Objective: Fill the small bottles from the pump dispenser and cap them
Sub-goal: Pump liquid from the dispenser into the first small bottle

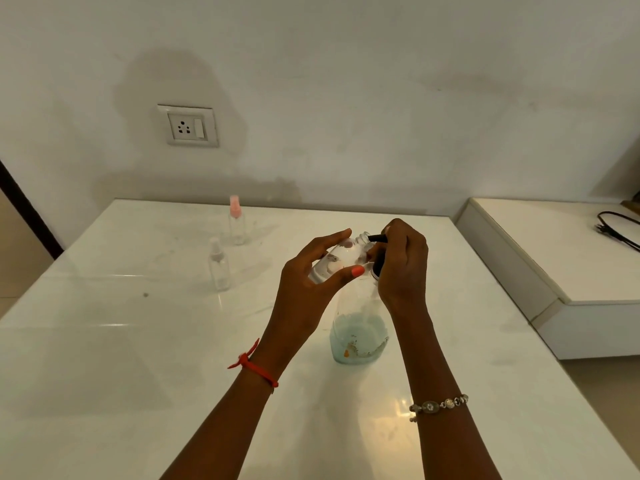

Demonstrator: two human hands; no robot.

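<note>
Left hand wrapped around a small clear plastic bottle, uncapped, tilted so its threaded neck points up and right toward the black pump spout. Neck and spout tip just beside each other, perhaps touching; hard to tell at this blur. Right hand curled down over the black pump head, grasping it, atop a tall clear pump dispenser bottle standing upright on the glossy white table, with pale blue liquid low in its base. Thumbnail on the left hand painted coral. Red thread band on the left wrist, silver beaded bracelet on the right.

Farther back on the left, 2 more small clear spray bottles, upright and apart: 1 with a pink cap nearer the wall, 1 with a clear cap closer in. White wall socket above. Black cable on the white side unit at right.
</note>
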